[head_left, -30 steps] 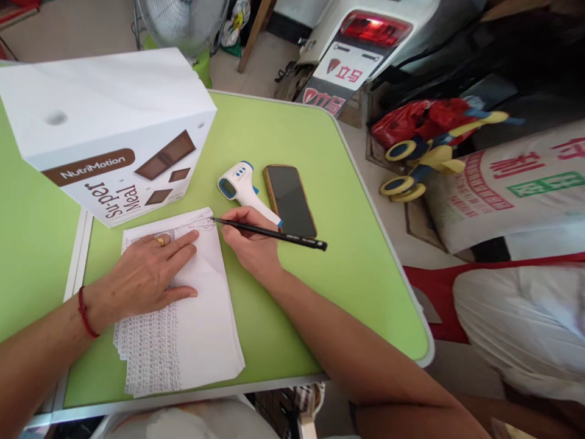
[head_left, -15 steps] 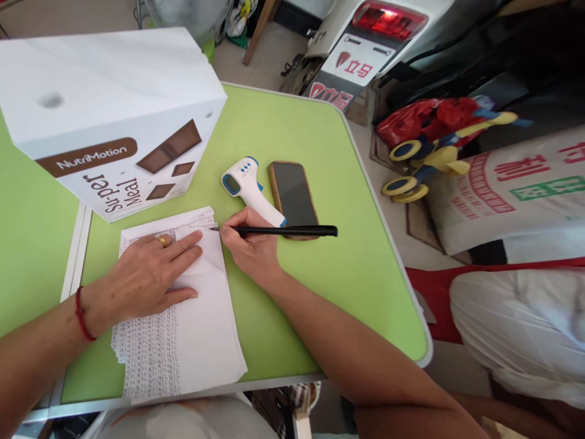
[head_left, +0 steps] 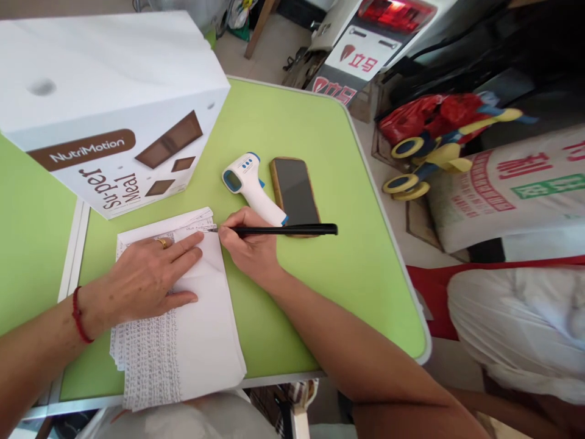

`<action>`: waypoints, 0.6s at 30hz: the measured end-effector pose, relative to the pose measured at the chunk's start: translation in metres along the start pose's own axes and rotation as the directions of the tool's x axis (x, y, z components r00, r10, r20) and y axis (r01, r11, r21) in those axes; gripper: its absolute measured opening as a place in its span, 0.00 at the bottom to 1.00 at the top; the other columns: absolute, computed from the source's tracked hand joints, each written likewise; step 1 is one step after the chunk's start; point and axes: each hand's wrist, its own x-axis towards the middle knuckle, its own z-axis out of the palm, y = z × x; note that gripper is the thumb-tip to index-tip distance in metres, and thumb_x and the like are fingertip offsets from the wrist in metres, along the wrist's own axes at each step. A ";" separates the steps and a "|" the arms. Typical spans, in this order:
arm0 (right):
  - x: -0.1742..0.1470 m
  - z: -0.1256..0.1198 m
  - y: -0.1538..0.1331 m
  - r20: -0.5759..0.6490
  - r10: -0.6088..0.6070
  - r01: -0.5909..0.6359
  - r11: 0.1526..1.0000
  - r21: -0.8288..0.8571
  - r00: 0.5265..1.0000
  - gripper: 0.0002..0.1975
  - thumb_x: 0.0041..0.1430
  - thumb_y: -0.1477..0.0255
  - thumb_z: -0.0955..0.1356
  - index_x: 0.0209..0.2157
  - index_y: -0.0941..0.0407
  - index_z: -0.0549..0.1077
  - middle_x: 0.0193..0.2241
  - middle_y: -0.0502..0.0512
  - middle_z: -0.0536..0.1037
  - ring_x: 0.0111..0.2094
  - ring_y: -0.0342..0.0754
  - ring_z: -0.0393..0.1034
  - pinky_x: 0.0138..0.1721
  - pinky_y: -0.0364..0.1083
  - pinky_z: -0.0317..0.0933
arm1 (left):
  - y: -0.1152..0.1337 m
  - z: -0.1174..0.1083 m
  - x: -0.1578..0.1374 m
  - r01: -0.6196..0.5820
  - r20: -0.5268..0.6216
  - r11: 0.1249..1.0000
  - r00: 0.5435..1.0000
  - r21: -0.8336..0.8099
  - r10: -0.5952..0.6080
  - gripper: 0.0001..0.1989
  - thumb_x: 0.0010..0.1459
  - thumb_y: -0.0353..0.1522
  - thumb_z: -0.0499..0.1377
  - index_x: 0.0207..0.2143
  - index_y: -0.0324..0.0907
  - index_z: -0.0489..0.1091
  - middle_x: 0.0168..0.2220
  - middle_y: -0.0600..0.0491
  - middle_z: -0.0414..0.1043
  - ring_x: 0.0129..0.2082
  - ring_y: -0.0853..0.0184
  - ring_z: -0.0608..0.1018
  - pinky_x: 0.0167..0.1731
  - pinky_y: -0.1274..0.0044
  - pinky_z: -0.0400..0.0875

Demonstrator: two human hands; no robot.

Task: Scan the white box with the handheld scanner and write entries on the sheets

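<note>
Flat on a stack of white paper sheets (head_left: pixel 208 323) lies my left hand (head_left: pixel 158 274), its fingers stretched out and a ring on one of them. Rows of handwriting cover the left part of the sheets. My right hand (head_left: pixel 250 247) pinches a black pen (head_left: pixel 292 230) that is tilted nearly level, its tip on the paper near the top edge beside my left fingertips. Small writing shows around the tip. Just beyond my right hand are a white and blue infrared thermometer (head_left: pixel 251 188) and a dark-screened phone (head_left: pixel 296 190) in a brown case.
A large white NutriMotion box (head_left: pixel 114 79) stands on the green table (head_left: pixel 356 262) at the left. Beyond the table's right edge are a scooter's rear (head_left: pixel 361 52), a yellow and blue toy (head_left: pixel 429 161), a printed sack (head_left: pixel 516 189) and a person in white clothing (head_left: pixel 516 329).
The view has shifted slightly. A little more writing shows near the pen tip; both hands stay in nearly the same place on the paper.
</note>
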 end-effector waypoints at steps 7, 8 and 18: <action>0.000 0.000 0.001 0.021 0.024 -0.025 1.000 0.003 0.999 0.06 0.46 0.77 0.65 0.19 0.54 0.64 0.17 0.44 0.65 0.20 0.39 0.58 0.21 0.42 0.54 | 0.000 -0.001 0.000 -0.002 0.010 1.000 1.000 -0.007 0.002 0.23 0.60 0.45 0.55 0.51 0.40 0.65 0.64 0.50 0.53 0.39 0.58 0.75 0.34 0.68 0.70; 0.000 0.000 0.001 0.021 0.026 -0.026 1.000 0.003 0.999 0.06 0.46 0.78 0.65 0.19 0.54 0.64 0.17 0.44 0.65 0.20 0.39 0.58 0.21 0.42 0.53 | 0.000 -0.001 0.000 -0.004 0.008 1.000 1.000 -0.005 0.004 0.23 0.60 0.45 0.55 0.51 0.40 0.65 0.64 0.50 0.54 0.39 0.58 0.75 0.35 0.67 0.70; 0.000 0.000 -0.001 0.045 0.062 -0.062 0.998 -0.005 0.997 0.06 0.45 0.77 0.65 0.19 0.54 0.63 0.17 0.44 0.64 0.20 0.39 0.57 0.21 0.42 0.53 | -0.001 0.000 0.000 -0.010 0.001 1.000 1.000 0.000 0.010 0.23 0.60 0.46 0.55 0.51 0.40 0.65 0.63 0.49 0.54 0.40 0.58 0.75 0.35 0.68 0.69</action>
